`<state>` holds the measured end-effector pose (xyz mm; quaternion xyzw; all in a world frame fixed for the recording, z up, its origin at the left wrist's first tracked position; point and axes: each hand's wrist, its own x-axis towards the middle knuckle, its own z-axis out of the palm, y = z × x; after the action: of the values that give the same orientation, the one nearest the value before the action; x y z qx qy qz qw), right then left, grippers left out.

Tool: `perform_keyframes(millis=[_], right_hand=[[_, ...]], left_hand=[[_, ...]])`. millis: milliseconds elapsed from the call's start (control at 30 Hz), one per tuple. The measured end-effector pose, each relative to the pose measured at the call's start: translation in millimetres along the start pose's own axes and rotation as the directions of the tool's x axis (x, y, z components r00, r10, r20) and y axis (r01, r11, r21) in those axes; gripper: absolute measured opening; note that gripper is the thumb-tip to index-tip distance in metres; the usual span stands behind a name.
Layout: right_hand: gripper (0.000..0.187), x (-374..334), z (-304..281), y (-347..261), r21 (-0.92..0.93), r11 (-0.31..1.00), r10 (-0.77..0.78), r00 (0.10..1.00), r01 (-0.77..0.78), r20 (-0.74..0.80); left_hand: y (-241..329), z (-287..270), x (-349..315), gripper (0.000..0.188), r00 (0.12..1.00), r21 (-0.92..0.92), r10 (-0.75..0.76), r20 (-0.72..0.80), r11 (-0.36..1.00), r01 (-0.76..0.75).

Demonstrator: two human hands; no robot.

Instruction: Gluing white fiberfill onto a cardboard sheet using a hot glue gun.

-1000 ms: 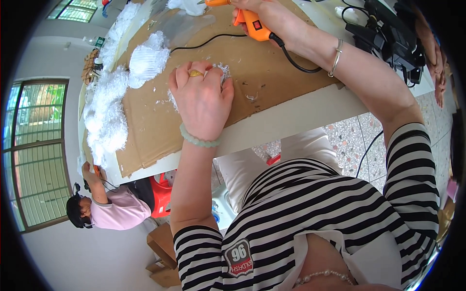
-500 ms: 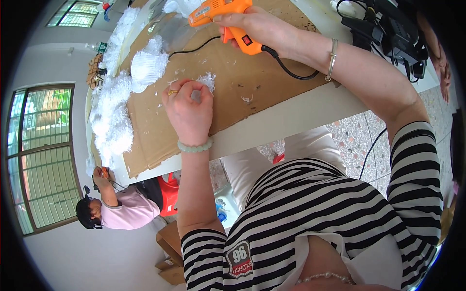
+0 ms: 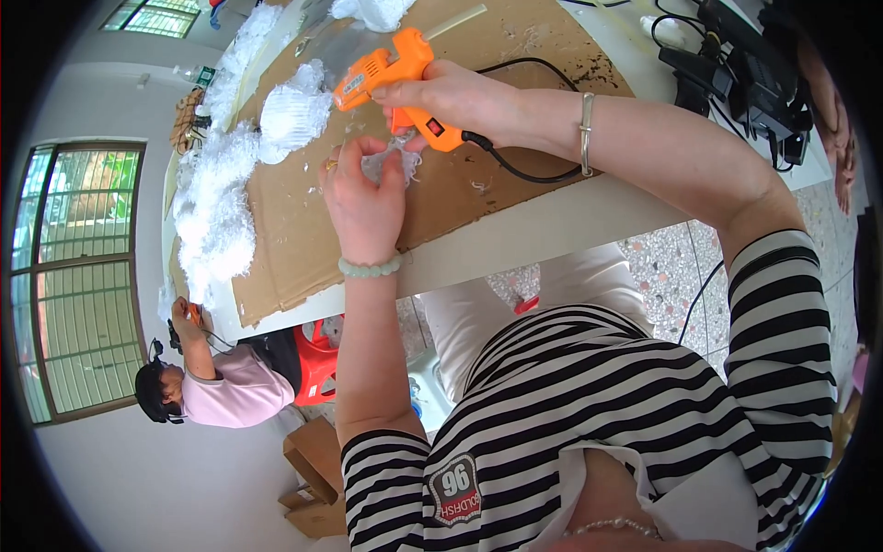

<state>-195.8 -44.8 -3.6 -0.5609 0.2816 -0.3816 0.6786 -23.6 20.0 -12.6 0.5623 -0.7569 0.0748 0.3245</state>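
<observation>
My right hand (image 3: 464, 99) is wrapped round the handle of an orange hot glue gun (image 3: 370, 77), whose front end points left over the cardboard. Just below it, my left hand (image 3: 362, 195) pinches a small white fringed piece (image 3: 413, 167) between thumb and fingers. Strands of the piece stick out beyond the thumb. The fingertips of my right hand come close to this piece, and whether they touch it I cannot tell. A black cord (image 3: 515, 168) runs from the foot of the glue gun's handle.
Brown cardboard (image 3: 303, 244) covers much of the white table (image 3: 543, 213). Fluffy white heaps (image 3: 216, 216) and a ribbed white piece (image 3: 292, 115) lie left. A translucent stick (image 3: 460, 20) lies at the far side. Black devices with cables (image 3: 759, 87) stand right. Another person (image 3: 235, 386) works at left.
The glue gun in my right hand has come nearer, down toward my left hand. My left fingers have loosened from a tight fist, so more of the fringed piece shows.
</observation>
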Motion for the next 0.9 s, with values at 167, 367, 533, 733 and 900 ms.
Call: perform_keyframes(millis=[167, 367, 533, 733, 900], right_hand=[[0.032, 7, -1, 8, 0.058, 0.998, -0.01, 1.0, 0.012, -0.028], [0.031, 10, -2, 9, 0.057, 0.998, 0.002, 1.0, -0.001, -0.007], [0.031, 6, 0, 6, 0.066, 0.998, 0.006, 1.0, -0.006, -0.007], [0.031, 8, -2, 10, 0.056, 0.998, -0.003, 1.0, 0.003, -0.003], [0.032, 6, -1, 8, 0.027, 1.0, -0.011, 1.0, 0.011, -0.004]], left_hand=[[-7, -20, -8, 0.007, 0.962, -0.338, -0.264, 0.065, 0.902, 0.27], [12, -31, -20, 0.02, 0.983, 0.116, 0.18, 0.049, 0.976, -0.184], [16, -22, -15, 0.02, 0.941, 0.281, 0.335, 0.041, 0.9, -0.333], [-1, -10, -5, 0.009, 0.966, 0.143, 0.254, 0.045, 0.955, -0.258], [-19, -3, 3, 0.012, 0.989, -0.051, 0.119, 0.083, 0.992, -0.115]])
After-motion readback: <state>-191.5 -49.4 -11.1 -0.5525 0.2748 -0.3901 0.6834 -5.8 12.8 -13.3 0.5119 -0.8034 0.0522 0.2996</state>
